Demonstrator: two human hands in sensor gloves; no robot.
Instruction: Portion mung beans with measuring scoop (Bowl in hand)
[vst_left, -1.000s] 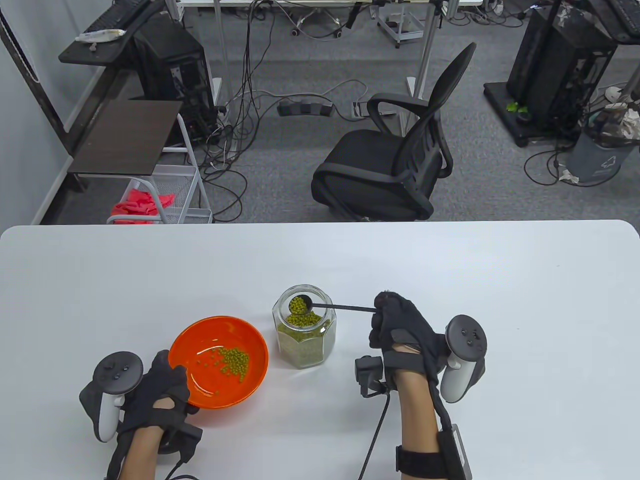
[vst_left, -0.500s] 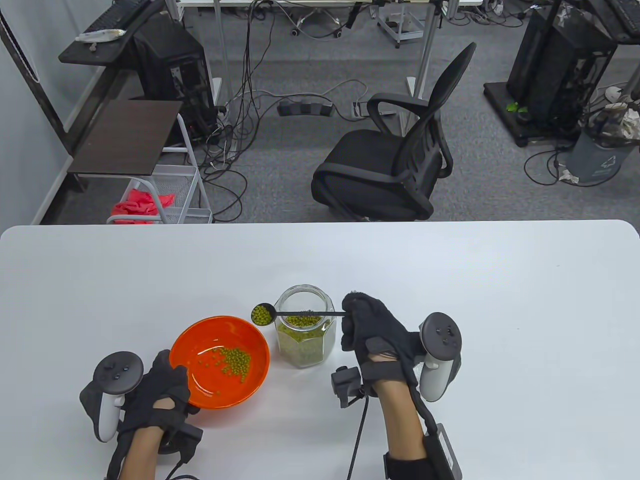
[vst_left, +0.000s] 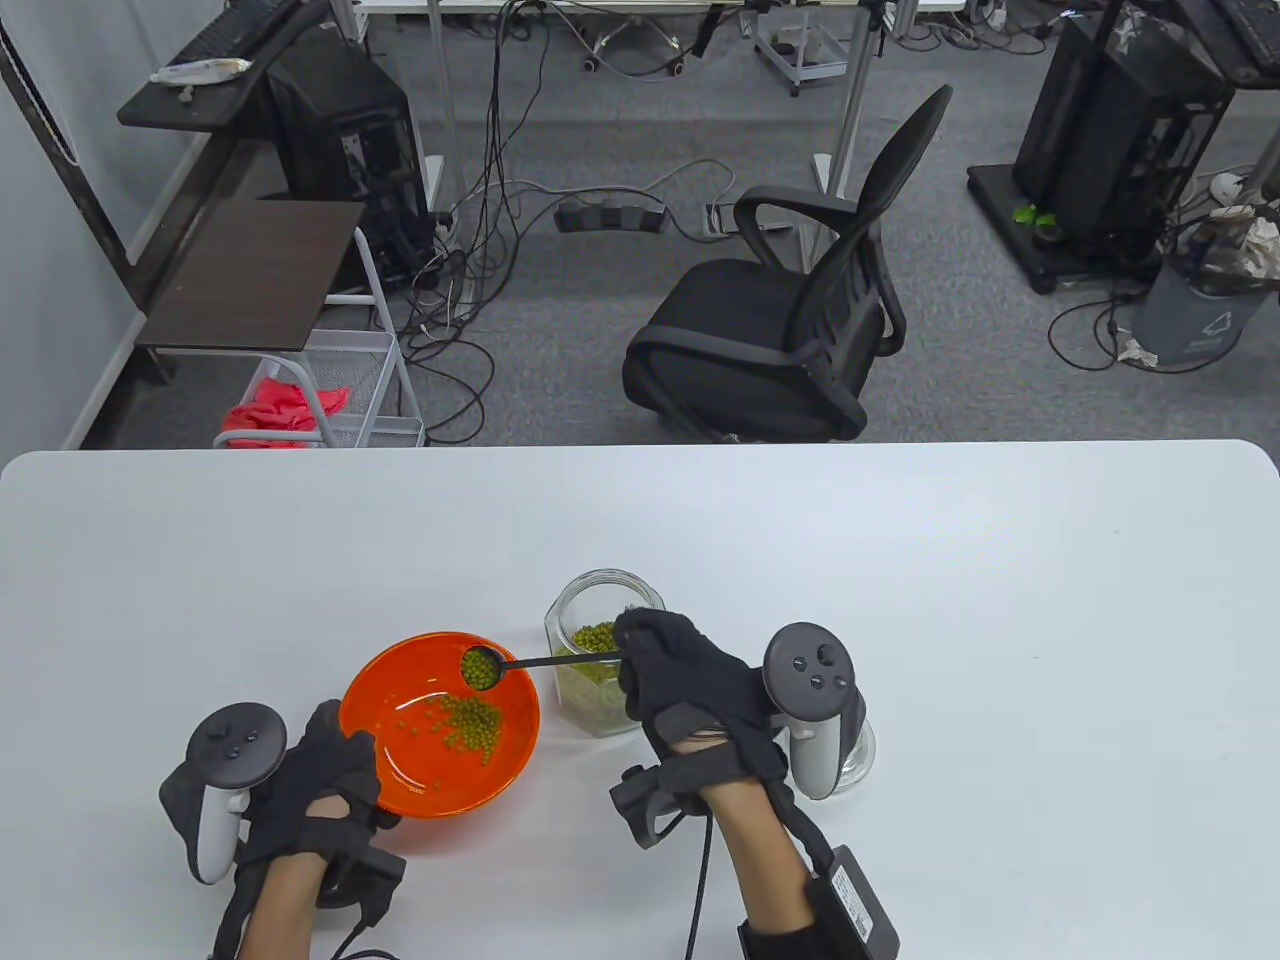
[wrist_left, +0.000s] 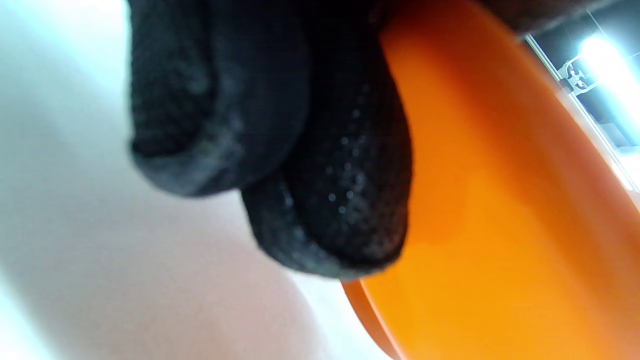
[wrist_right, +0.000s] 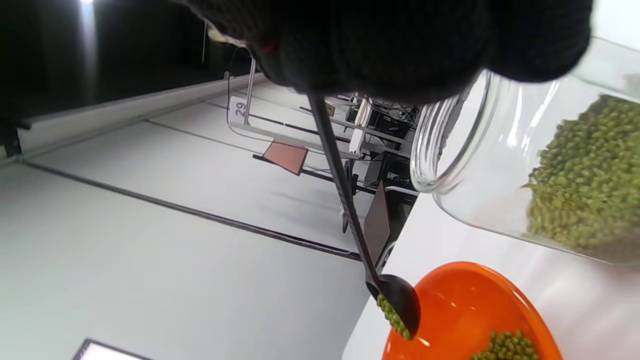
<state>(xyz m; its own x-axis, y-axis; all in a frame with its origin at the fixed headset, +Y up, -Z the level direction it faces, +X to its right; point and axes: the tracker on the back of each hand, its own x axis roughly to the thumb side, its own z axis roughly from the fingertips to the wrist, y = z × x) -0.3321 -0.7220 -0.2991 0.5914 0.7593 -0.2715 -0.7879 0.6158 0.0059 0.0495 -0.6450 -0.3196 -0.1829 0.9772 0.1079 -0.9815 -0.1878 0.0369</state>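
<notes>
Right hand (vst_left: 690, 690) grips the scoop (vst_left: 484, 668), full of mung beans, over the orange bowl (vst_left: 400, 780); left hand (vst_left: 315, 775) holds the bowl's lower-left rim, beside the jar (vst_left: 580, 620).

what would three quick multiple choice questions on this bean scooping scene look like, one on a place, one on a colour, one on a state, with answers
1. Where is the loaded scoop head?
A. inside the jar
B. over the bowl
C. flat on the table

2. What colour is the bowl?
A. orange
B. blue
C. white

3. What is the state of the glass jar?
A. capped with a lid
B. tipped on its side
C. open and upright, with mung beans inside

Answers:
1 B, the table view shows the head above the bowl's far rim, held out by the right hand.
2 A, the rim and wall are orange in all three views, with the left hand gripping the near edge.
3 C, its mouth is uncovered and beans show through the glass.
</notes>
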